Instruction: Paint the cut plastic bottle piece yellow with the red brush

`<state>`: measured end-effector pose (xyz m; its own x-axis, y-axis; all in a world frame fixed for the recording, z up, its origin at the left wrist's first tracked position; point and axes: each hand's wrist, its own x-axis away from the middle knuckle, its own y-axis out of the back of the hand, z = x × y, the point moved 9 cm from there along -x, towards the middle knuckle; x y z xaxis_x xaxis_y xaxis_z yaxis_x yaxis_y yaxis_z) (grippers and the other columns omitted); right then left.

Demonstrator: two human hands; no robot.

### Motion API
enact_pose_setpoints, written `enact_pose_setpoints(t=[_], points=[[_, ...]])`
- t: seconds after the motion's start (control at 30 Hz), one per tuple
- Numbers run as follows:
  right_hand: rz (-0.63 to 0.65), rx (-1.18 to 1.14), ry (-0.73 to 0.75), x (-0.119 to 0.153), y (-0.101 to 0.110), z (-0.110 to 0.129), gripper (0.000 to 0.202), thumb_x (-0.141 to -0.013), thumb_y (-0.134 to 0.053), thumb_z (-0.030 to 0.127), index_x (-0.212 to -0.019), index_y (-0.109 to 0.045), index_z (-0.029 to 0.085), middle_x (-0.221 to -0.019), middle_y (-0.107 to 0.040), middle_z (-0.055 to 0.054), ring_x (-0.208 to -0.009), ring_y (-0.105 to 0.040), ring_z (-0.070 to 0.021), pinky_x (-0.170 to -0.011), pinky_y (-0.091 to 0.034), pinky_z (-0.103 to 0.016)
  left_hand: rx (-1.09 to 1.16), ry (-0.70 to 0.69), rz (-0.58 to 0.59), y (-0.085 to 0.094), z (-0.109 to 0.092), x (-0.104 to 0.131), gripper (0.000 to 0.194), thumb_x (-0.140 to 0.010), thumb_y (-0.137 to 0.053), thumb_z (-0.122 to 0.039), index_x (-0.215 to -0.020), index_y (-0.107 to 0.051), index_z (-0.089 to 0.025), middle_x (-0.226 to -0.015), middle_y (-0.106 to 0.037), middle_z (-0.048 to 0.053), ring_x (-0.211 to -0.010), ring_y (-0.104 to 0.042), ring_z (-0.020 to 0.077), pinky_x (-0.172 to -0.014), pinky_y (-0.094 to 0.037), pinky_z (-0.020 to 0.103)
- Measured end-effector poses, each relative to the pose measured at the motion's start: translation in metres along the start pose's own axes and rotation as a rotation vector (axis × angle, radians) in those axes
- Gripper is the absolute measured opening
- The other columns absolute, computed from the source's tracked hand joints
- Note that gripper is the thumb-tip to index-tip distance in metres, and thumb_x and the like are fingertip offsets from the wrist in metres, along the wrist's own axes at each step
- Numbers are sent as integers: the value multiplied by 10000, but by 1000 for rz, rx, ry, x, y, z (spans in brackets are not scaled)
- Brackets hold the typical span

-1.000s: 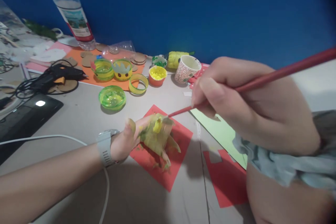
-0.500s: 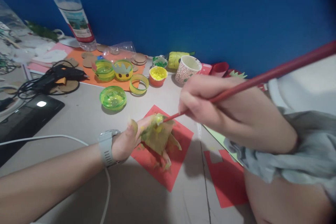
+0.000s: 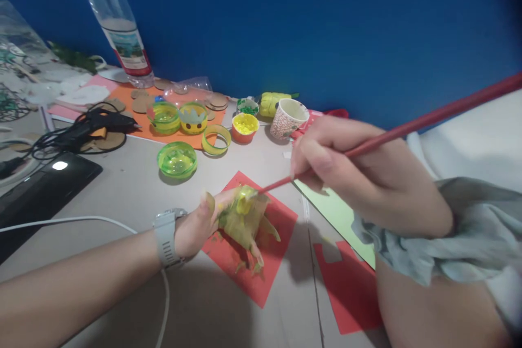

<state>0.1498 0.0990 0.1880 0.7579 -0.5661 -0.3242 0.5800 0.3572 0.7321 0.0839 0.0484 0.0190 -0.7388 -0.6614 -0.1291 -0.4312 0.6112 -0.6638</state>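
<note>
Your red-handled paintbrush [image 3: 408, 127] has moved its tip from the right-hand part of the paint-smeared square piece [image 3: 241, 227] onto the yellow paint patch [image 3: 243, 204], which has broadened over the past second. Your right hand [image 3: 367, 190] pinches the brush like a pen. Your left hand [image 3: 196, 232], thumb clear, supports the piece above the red paper sheet [image 3: 267, 285], nearer its far corner than its near one; whether the fingers beneath clasp it cannot be told. Note the likely hazards: a firm stroke could tip a loosely held piece, wet paint on your fingers could make it slip, and overloaded bristles could drip onto the sheet.
</note>
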Motion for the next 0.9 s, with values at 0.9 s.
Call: enact_pose_setpoints(t=[0.9], points=[[-47, 4, -90, 4, 11, 1, 295, -1007, -386, 181, -716, -414, 222, -644, -409, 40, -573, -397, -112, -578, -348, -286, -3, -133, -138, 7, -12, 0, 880, -802, -421, -837, -1356, -619, -182, -1225, -720, 184, -1092, -692, 385, -956, -537, 543]])
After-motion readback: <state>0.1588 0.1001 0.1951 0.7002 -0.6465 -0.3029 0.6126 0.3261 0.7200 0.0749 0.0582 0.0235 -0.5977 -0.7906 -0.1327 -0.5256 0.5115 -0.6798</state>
